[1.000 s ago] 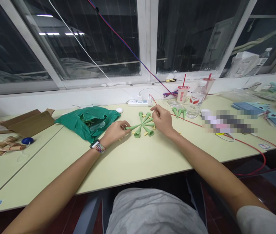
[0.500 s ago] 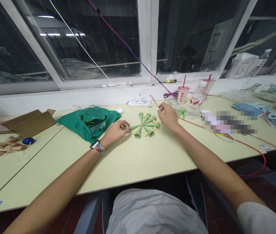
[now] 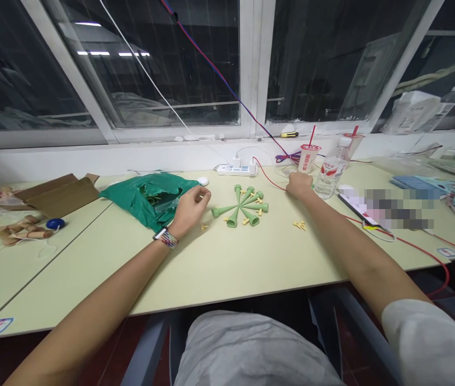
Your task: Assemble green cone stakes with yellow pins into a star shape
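Observation:
Several green plastic cones [image 3: 232, 219] lie in a star on the table, narrow ends together and wide ends outward. Small yellow pegs [image 3: 245, 221] sit between them. My left hand [image 3: 190, 210] hovers just left of the star, fingers loosely curved and apart, with nothing seen in them. A yellow peg [image 3: 204, 227] lies below it. Beside the paper cup, my right hand [image 3: 300, 185] is closed and turned down over the spot of some loose green cones. It hides them but for a bit of green; what its fingers grip cannot be seen. More yellow pegs [image 3: 300, 225] lie in front of it.
A torn green plastic bag [image 3: 139, 201] lies left of my left hand. Behind stand a power strip [image 3: 235, 170], a paper cup [image 3: 308, 158] and a water bottle [image 3: 329, 174]. A phone [image 3: 358, 206] and red cable lie right; a cardboard box [image 3: 62, 198] is far left.
My left hand has let go of the left cone in the star and drawn back a little. The right hand has moved right, away from the star, onto the loose cones by the cup.

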{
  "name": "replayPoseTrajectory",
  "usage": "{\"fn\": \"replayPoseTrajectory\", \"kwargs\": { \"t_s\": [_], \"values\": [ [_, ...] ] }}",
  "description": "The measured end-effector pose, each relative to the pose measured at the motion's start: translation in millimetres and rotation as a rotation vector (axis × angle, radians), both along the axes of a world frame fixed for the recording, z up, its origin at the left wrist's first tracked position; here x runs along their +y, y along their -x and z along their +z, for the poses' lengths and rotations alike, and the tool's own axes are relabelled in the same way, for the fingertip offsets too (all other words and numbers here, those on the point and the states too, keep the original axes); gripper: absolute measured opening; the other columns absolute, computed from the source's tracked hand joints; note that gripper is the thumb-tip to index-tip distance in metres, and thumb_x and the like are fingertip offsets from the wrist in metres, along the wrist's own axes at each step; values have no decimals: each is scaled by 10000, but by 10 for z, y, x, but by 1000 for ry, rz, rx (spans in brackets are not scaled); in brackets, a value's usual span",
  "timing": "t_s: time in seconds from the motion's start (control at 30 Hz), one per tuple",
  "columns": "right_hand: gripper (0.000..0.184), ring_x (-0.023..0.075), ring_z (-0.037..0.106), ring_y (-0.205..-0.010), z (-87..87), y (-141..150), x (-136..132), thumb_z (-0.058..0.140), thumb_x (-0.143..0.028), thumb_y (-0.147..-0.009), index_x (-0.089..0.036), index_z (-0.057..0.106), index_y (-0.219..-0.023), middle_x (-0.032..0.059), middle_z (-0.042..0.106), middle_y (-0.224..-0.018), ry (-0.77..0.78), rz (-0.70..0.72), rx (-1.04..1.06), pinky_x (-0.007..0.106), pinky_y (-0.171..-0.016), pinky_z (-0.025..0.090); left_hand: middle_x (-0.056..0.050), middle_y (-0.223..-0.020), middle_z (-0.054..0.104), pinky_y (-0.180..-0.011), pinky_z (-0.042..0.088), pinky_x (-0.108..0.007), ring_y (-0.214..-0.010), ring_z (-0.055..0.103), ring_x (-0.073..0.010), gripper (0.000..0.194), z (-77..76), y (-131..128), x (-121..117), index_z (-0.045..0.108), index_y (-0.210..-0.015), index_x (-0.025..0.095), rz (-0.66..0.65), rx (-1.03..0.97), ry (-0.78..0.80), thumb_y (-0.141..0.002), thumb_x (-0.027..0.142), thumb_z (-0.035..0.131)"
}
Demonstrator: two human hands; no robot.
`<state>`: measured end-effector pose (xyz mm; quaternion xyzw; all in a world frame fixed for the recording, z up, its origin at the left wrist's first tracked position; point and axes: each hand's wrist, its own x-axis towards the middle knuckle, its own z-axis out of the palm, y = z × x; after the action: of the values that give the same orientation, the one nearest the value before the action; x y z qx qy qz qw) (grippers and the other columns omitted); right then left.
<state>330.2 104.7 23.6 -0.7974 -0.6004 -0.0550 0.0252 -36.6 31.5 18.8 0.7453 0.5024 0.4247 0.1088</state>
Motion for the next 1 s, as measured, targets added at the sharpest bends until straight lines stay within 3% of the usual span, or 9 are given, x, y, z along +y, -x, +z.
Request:
{"fn": "replayPoseTrajectory", "kwargs": {
  "t_s": [0.13, 0.23, 0.37, 0.5, 0.63, 0.8, 0.87, 1.0],
  "values": [
    [458, 331, 703, -1195, -17, -28, 34, 618, -176, -924, -71, 622, -1370, 285, 700, -1245, -65, -39, 43, 389, -913, 516, -60, -986, 743, -803, 508, -362, -825, 690, -235, 230, 21, 0, -6, 657, -933, 210, -12, -48, -16, -959, 413, 551],
    [480, 342, 706, -1153, 33, 81, -30, 599, -219, -935, -105, 583, -1401, 246, 717, -1226, -221, 8, 159, 388, -860, 508, -63, -1003, 739, -835, 522, -361, -850, 690, -232, 215, 28, -13, -19, 658, -957, 209, -35, -108, -39, -954, 407, 574],
    [480, 270, 696, -954, 103, 595, -350, 661, -284, -886, -197, 568, -1349, 83, 754, -1026, -492, 371, 486, 344, -792, 474, -67, -980, 738, -887, 535, -365, -899, 700, -234, 261, 42, -58, -70, 699, -1050, 196, -145, -219, -59, -942, 430, 660],
    [263, 186, 620, -795, 127, 1308, -737, 688, -327, -858, -225, 573, -1072, 2, 697, -939, -577, 749, 754, 288, -729, 426, -84, -983, 755, -895, 556, -380, -913, 716, -242, 400, 58, -136, -121, 737, -1146, 182, -296, -381, 59, -921, 512, 727],
    [146, 165, 556, -759, 154, 1762, -893, 653, -319, -901, -232, 536, -902, -6, 656, -912, -599, 894, 799, 279, -696, 388, -97, -1032, 772, -912, 578, -384, -938, 723, -243, 464, 63, -178, -92, 759, -1072, 160, -315, -626, 135, -820, 543, 831],
    [153, 199, 594, -869, 114, 1889, -996, 543, -348, -1025, -214, 608, -991, 46, 701, -1036, -558, 904, 703, 313, -766, 420, -84, -965, 762, -874, 587, -351, -934, 726, -229, 365, 90, -79, 35, 759, -1007, 158, -279, -840, 200, -815, 466, 796],
    [199, 235, 591, -953, 44, 1899, -1084, 476, -286, -1057, -188, 647, -1034, 83, 710, -1047, -539, 940, 533, 347, -824, 428, -86, -921, 752, -844, 597, -367, -902, 734, -237, 369, 103, 2, 107, 744, -1025, 157, -217, -941, 214, -808, 455, 751],
    [218, 305, 542, -1073, -138, 1979, -1238, 500, -181, -1017, -141, 715, -1009, 154, 715, -1020, -364, 1150, 109, 418, -923, 418, -72, -916, 732, -813, 598, -356, -938, 735, -244, 320, 84, 159, 250, 692, -984, 194, -138, -1023, 180, -752, 410, 741]
  ]
}}
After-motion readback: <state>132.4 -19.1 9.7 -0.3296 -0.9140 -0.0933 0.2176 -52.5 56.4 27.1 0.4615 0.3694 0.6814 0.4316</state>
